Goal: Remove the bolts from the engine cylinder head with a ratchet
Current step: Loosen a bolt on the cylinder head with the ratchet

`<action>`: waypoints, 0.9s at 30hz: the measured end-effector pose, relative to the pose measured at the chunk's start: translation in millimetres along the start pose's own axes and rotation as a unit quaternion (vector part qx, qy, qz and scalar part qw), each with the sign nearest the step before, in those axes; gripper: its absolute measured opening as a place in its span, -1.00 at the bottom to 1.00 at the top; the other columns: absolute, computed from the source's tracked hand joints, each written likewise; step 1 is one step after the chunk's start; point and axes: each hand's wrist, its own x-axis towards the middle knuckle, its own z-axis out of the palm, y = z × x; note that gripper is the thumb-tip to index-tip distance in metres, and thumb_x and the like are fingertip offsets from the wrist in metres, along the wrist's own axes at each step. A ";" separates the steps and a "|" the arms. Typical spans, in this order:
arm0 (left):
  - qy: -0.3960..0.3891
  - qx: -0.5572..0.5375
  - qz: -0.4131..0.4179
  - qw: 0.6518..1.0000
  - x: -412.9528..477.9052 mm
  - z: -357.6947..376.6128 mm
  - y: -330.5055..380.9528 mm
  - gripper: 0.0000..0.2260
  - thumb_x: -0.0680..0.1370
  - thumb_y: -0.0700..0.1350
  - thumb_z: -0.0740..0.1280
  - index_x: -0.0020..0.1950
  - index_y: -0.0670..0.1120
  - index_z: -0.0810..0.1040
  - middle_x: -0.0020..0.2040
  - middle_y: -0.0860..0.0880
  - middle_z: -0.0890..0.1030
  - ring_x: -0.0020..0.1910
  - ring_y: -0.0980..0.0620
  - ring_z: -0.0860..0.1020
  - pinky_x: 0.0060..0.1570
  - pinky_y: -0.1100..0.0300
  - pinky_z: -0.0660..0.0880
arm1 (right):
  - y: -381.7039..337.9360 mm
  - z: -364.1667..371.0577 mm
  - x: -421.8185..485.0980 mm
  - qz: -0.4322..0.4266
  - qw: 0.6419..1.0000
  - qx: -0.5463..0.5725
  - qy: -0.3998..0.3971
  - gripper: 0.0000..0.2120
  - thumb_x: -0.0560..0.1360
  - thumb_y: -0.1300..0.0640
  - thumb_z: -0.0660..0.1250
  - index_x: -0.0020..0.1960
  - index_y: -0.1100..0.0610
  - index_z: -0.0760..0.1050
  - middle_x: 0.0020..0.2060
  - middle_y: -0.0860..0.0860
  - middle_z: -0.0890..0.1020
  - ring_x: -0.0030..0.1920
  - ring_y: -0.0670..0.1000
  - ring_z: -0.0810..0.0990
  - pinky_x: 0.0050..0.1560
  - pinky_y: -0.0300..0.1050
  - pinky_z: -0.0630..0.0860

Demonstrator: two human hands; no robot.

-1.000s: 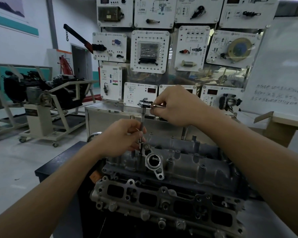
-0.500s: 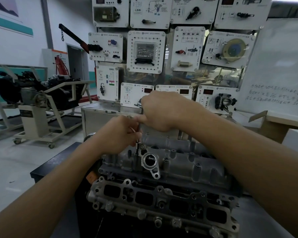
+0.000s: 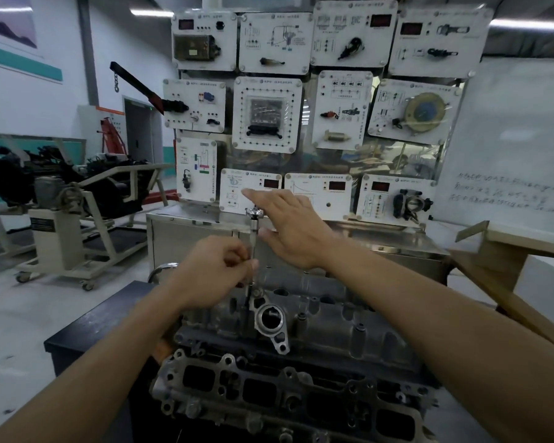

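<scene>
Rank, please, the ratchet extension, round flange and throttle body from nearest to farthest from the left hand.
1. Ratchet extension: held by the left hand.
2. Round flange: just below, to its right.
3. Throttle body: far right, on the board.

The left hand (image 3: 215, 270) pinches the upright ratchet (image 3: 254, 225) over the cylinder head (image 3: 317, 318); the right hand (image 3: 291, 228), fingers straight, lies just beside its top.

White instrument panels (image 3: 267, 113) stand behind, a whiteboard (image 3: 512, 135) at right, an engine stand (image 3: 61, 225) left
</scene>
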 end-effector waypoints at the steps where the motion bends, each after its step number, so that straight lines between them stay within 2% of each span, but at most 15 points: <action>1: -0.010 -0.105 -0.012 0.994 1.1 -5.0 1.7 -0.90 0.62 -0.10 0.35 -0.03 -0.09 0.62 -0.12 -0.06 0.73 -0.13 -0.01 0.70 -0.08 0.08 0.64 | -1.5 -4.3 3.7 -0.002 1.000 0.022 -0.021 -0.31 0.61 0.14 0.24 0.64 -0.05 -0.01 0.50 0.00 0.34 0.47 0.07 0.23 0.39 0.16 0.23; 3: -0.033 -0.283 -0.023 0.958 6.3 -12.8 7.4 -0.86 0.65 -0.19 0.27 0.10 -0.13 0.62 -0.01 -0.10 0.74 -0.03 -0.04 0.72 -0.08 0.14 0.65 | -6.1 -15.8 6.8 0.012 0.995 0.071 -0.066 -0.28 0.56 0.26 0.26 0.63 -0.05 0.05 0.51 0.01 0.34 0.51 0.06 0.19 0.44 0.18 0.26; 4: -0.038 -0.306 -0.015 0.951 9.5 -14.6 10.1 -0.84 0.65 -0.22 0.26 0.11 -0.15 0.63 -0.01 -0.11 0.74 -0.03 -0.05 0.72 -0.10 0.18 0.64 | -7.6 -21.4 6.3 0.016 0.994 0.079 -0.080 -0.30 0.56 0.28 0.25 0.62 -0.03 0.10 0.52 0.00 0.33 0.53 0.05 0.16 0.47 0.18 0.24; 7: -0.010 -0.255 0.004 0.967 13.6 -9.7 14.6 -0.88 0.62 -0.26 0.33 0.05 -0.16 0.66 -0.10 -0.11 0.74 -0.09 -0.03 0.72 -0.07 0.10 0.67 | -8.0 -42.0 -1.0 0.012 0.995 0.030 -0.091 -0.49 0.62 0.19 0.24 0.55 0.02 0.28 0.53 -0.05 0.33 0.57 0.04 0.09 0.53 0.13 0.17; 9: 0.045 -0.211 0.011 0.976 13.9 -3.2 13.8 -0.91 0.60 -0.26 0.37 -0.04 -0.14 0.67 -0.19 -0.08 0.74 -0.19 -0.02 0.72 -0.07 0.00 0.69 | -6.8 -57.5 -9.1 0.019 0.996 -0.039 -0.079 -0.63 0.62 0.06 0.27 0.42 0.06 0.45 0.49 -0.03 0.37 0.55 0.05 0.14 0.50 0.12 0.21; 10: 0.078 -0.195 0.012 0.978 13.9 -0.1 12.4 -0.92 0.58 -0.24 0.40 -0.08 -0.12 0.66 -0.23 -0.06 0.73 -0.23 -0.03 0.72 -0.08 -0.06 0.68 | -6.8 -64.4 -13.4 0.027 0.995 -0.067 -0.068 -0.70 0.61 0.00 0.29 0.30 0.06 0.53 0.43 -0.02 0.42 0.50 0.06 0.22 0.46 0.13 0.27; 12: 0.141 -0.171 0.013 0.975 14.4 3.3 8.9 -0.93 0.54 -0.17 0.47 -0.14 -0.09 0.64 -0.29 -0.03 0.72 -0.29 -0.05 0.71 -0.14 -0.10 0.68 | -8.5 -74.3 -20.5 0.041 0.995 -0.076 -0.056 -0.76 0.58 -0.09 0.31 0.12 0.03 0.58 0.21 -0.03 0.55 0.26 0.04 0.45 0.27 0.10 0.44; 14: 0.184 -0.151 0.013 0.971 13.3 3.1 6.6 -0.86 0.47 -0.11 0.54 -0.18 -0.08 0.61 -0.33 -0.01 0.70 -0.34 -0.03 0.70 -0.22 -0.04 0.68 | -11.3 -78.1 -25.0 0.046 0.997 -0.014 -0.067 -0.74 0.58 -0.13 0.31 0.04 0.04 0.59 -0.07 -0.07 0.59 -0.04 -0.01 0.54 0.03 0.04 0.53; 15: 0.193 -0.149 0.012 0.970 12.7 2.1 6.3 -0.82 0.44 -0.08 0.56 -0.19 -0.08 0.59 -0.34 0.00 0.69 -0.35 -0.02 0.69 -0.25 0.01 0.67 | -12.4 -77.0 -25.9 0.053 0.996 0.028 -0.068 -0.73 0.59 -0.14 0.30 0.02 0.04 0.60 -0.14 -0.08 0.59 -0.12 -0.03 0.54 -0.05 0.02 0.52; 16: 0.191 -0.153 0.012 0.969 12.0 0.8 6.4 -0.80 0.43 -0.07 0.58 -0.19 -0.08 0.58 -0.35 -0.01 0.69 -0.35 -0.04 0.68 -0.28 0.04 0.66 | -12.0 -74.2 -25.6 0.056 0.996 0.042 -0.059 -0.72 0.62 -0.14 0.26 0.04 0.04 0.61 -0.12 -0.08 0.61 -0.10 -0.04 0.55 -0.02 0.03 0.50; 18: 0.160 -0.171 0.009 0.972 12.2 -0.6 8.4 -0.81 0.43 -0.07 0.58 -0.17 -0.09 0.60 -0.33 -0.05 0.69 -0.31 -0.09 0.68 -0.26 0.06 0.65 | -7.8 -62.3 -20.8 0.063 0.997 -0.042 -0.035 -0.68 0.67 -0.12 0.13 0.26 -0.06 0.58 0.17 -0.10 0.61 0.20 0.01 0.51 0.26 0.16 0.39; 19: 0.130 -0.170 0.013 0.977 13.3 -1.1 10.0 -0.85 0.46 -0.07 0.56 -0.14 -0.08 0.62 -0.30 -0.05 0.70 -0.30 -0.07 0.68 -0.23 0.10 0.65 | -5.4 -53.3 -17.4 0.077 0.993 -0.086 -0.036 -0.65 0.69 -0.10 0.07 0.38 -0.11 0.48 0.32 -0.12 0.54 0.33 0.03 0.42 0.36 0.22 0.29; 21: 0.061 -0.149 0.027 0.987 15.0 -1.6 13.0 -0.93 0.53 -0.12 0.48 -0.13 -0.08 0.67 -0.29 -0.02 0.68 -0.31 0.06 0.62 -0.19 0.21 0.61 | -3.9 -34.9 -10.1 0.097 0.991 -0.081 -0.050 -0.61 0.71 -0.04 0.03 0.52 -0.12 0.32 0.46 -0.12 0.41 0.46 0.04 0.30 0.42 0.25 0.22; 24: 0.016 -0.177 0.016 0.984 15.7 -4.2 16.6 -0.92 0.58 -0.21 0.41 -0.10 -0.12 0.67 -0.25 -0.01 0.71 -0.26 0.10 0.67 -0.22 0.29 0.60 | -5.1 -22.3 -1.2 0.081 0.996 0.001 -0.024 -0.63 0.70 0.02 0.12 0.49 -0.02 0.39 0.47 -0.06 0.42 0.47 0.06 0.31 0.36 0.17 0.33; 27: 0.037 -0.232 0.014 0.972 16.1 -10.3 22.9 -0.95 0.59 -0.23 0.39 0.00 -0.16 0.65 -0.15 -0.10 0.74 -0.18 -0.05 0.73 -0.22 0.19 0.65 | -1.1 -31.6 2.6 0.065 0.997 -0.004 0.028 -0.70 0.68 0.02 0.18 0.35 0.04 0.54 0.33 -0.02 0.56 0.36 0.06 0.44 0.33 0.15 0.37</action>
